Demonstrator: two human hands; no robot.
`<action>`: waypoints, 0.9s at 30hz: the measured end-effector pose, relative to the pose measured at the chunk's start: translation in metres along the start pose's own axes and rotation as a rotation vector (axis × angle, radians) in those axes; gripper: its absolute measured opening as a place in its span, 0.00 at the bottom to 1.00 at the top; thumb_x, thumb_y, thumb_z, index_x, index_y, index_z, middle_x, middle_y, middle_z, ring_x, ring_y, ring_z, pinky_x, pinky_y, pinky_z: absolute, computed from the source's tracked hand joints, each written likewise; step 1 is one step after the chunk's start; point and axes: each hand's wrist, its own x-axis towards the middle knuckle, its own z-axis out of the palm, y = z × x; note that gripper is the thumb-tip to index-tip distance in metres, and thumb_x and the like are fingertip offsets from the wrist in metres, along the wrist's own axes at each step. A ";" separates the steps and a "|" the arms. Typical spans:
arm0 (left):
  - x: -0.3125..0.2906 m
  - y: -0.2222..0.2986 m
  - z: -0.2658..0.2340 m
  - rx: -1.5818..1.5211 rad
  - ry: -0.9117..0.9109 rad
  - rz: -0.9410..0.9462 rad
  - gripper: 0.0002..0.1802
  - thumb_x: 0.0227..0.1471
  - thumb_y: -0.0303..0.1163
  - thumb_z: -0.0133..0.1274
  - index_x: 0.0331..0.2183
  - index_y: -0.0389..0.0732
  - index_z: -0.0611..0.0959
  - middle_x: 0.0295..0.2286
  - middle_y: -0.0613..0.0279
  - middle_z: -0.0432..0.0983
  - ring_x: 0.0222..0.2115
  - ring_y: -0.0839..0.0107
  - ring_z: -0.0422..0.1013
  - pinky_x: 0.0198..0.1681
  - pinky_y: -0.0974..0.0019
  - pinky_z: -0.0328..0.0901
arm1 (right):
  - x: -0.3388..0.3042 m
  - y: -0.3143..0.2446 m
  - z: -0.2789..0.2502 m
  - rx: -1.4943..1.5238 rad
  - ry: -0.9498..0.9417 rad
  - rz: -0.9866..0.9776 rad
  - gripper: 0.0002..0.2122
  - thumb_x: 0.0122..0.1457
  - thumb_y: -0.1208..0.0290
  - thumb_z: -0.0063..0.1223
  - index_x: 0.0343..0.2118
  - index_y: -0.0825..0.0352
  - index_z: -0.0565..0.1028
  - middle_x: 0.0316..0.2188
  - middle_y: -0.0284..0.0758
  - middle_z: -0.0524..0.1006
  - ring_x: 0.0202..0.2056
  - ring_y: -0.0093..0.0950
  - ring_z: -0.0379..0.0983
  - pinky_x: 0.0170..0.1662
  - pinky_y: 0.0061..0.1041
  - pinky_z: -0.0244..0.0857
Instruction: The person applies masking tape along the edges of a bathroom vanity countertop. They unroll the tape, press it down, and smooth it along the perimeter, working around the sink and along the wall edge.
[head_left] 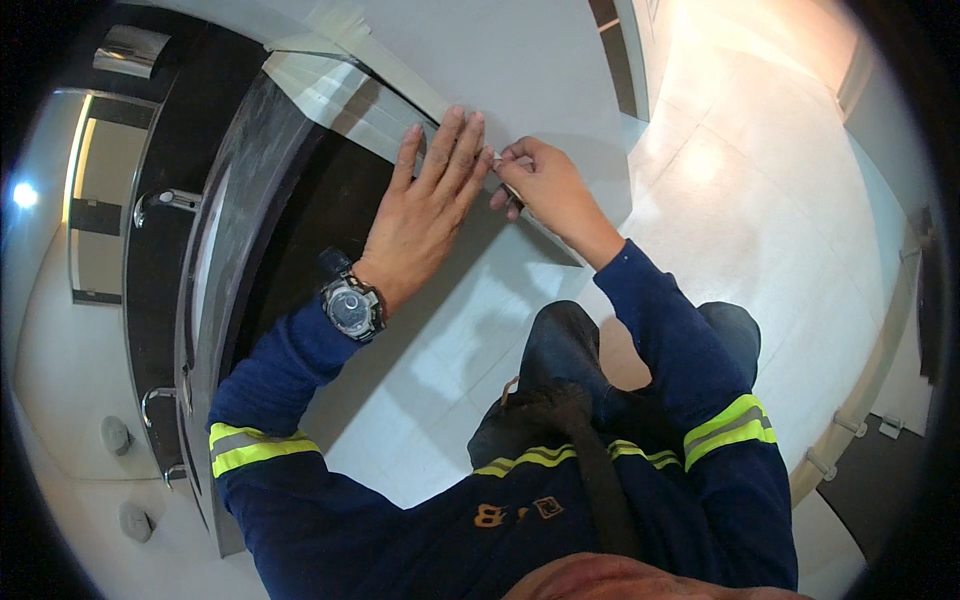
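My left hand (430,190) lies flat with its fingers stretched out, pressed against the edge of a pale grey-white panel (540,75). A watch (352,308) is on that wrist. Close beside its fingertips, my right hand (540,180) is closed in a pinch at the same edge, with a small pale bit between thumb and fingers. It looks like the end of the cream masking tape (410,75) that runs along the panel edge down to my hands. My left fingers cover part of this strip. Wide pale, shiny film (335,95) lies beside the tape.
A dark panel (310,200) with a grey frame stands left of my hands. Further left is a dark door with a metal lever handle (180,200). My bent knees (560,340) are below my hands, over a light tiled floor (740,210). Metal fittings (850,425) line the right side.
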 end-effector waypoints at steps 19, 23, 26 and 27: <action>0.006 0.019 0.002 0.094 -0.108 -0.009 0.46 0.52 0.39 0.57 0.71 0.55 0.64 0.74 0.48 0.36 0.74 0.45 0.30 0.73 0.31 0.33 | -0.062 -0.008 0.017 -0.758 0.052 -0.524 0.06 0.65 0.69 0.56 0.38 0.65 0.76 0.24 0.43 0.79 0.26 0.44 0.78 0.30 0.40 0.70; 0.005 0.017 -0.012 0.016 -0.036 -0.013 0.39 0.55 0.39 0.58 0.68 0.54 0.69 0.72 0.48 0.48 0.73 0.46 0.39 0.73 0.34 0.39 | -0.046 -0.031 -0.016 -0.507 0.202 -0.389 0.08 0.69 0.67 0.54 0.40 0.68 0.76 0.19 0.36 0.76 0.21 0.28 0.74 0.27 0.30 0.65; -0.010 -0.006 -0.047 -0.151 0.234 -0.074 0.29 0.60 0.39 0.56 0.62 0.50 0.76 0.67 0.50 0.61 0.70 0.46 0.52 0.70 0.38 0.49 | -0.047 -0.046 -0.031 -0.443 0.227 -0.272 0.09 0.68 0.67 0.53 0.39 0.69 0.76 0.21 0.41 0.77 0.23 0.36 0.76 0.30 0.32 0.66; -0.013 -0.019 -0.062 -0.144 0.401 -0.162 0.27 0.61 0.37 0.56 0.61 0.49 0.78 0.65 0.52 0.65 0.68 0.47 0.57 0.69 0.40 0.52 | -0.050 -0.050 -0.035 -0.453 0.235 -0.229 0.09 0.67 0.67 0.52 0.38 0.69 0.77 0.23 0.45 0.78 0.24 0.42 0.78 0.32 0.35 0.67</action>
